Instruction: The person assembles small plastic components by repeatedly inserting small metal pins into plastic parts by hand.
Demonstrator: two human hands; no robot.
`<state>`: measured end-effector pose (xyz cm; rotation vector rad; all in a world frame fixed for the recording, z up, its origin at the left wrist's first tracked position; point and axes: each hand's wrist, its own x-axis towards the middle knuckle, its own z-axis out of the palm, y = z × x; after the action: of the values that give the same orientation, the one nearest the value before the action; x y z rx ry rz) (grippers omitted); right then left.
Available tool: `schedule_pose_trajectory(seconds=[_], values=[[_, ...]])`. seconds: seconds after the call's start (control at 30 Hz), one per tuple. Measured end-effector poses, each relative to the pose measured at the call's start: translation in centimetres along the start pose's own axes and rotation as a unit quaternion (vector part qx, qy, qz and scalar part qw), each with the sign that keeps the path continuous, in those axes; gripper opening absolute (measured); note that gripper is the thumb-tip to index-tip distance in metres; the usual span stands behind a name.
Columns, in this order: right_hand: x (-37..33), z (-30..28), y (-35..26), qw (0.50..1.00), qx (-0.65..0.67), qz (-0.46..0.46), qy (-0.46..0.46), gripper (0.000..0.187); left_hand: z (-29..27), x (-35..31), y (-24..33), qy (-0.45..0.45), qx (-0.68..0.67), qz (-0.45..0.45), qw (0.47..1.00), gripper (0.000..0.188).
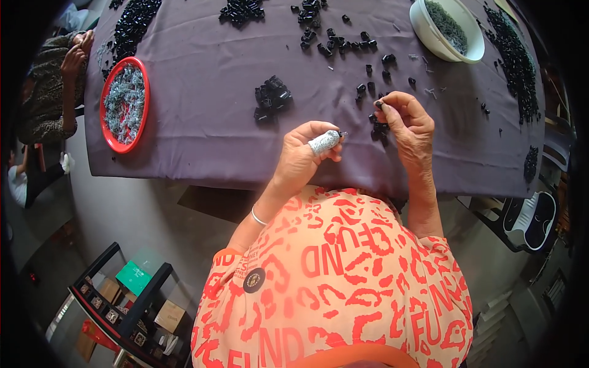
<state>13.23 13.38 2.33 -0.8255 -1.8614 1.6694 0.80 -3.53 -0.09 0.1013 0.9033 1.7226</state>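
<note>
My left hand [302,150] is closed in a pinch above the front of the cloth-covered table. A pale, speckled wrap [324,142] appears to cover its thumb. At the fingertips sits a tiny dark piece with a clear tip [343,134], too small to make out fully. My right hand [410,126], to the right, pinches a small black plastic piece [379,105] between thumb and forefinger. Just under its fingers lies a little cluster of black pieces [378,129]. A larger heap of black pieces [272,98] rests farther left.
On the purple-grey cloth [202,80], a red tray [147,104] of clear small parts stands left. A white tub [429,46] of grey-clear parts stands far right. Long black piles [136,27] line the edges. Another person's hand [73,61] is at the left edge.
</note>
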Motion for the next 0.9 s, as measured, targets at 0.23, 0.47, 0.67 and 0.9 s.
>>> schedule_pose_trajectory(seconds=[0.23, 0.47, 0.67, 0.9], values=[[-0.8, 0.3, -0.3, 0.973, 0.216, 0.076, -0.038, 0.022, 0.2, -0.1, 0.1, 0.000, -0.015, -0.002, 1.000, 0.013], [-1.7, 0.4, -0.1, 0.964, 0.250, 0.076, -0.045, 0.026, 0.0, -0.2, -0.1, 0.002, 0.007, 0.008, 1.000, 0.016], [-1.9, 0.9, -0.4, 0.984, 0.152, 0.083, -0.046, 0.023, 0.0, -0.2, -0.2, -0.003, 0.020, 0.016, 1.000, 0.020], [-2.3, 1.4, -0.4, 0.990, 0.131, 0.042, -0.026, 0.018, 0.2, -0.1, -0.2, -0.004, -0.010, 0.030, 1.000, 0.014]])
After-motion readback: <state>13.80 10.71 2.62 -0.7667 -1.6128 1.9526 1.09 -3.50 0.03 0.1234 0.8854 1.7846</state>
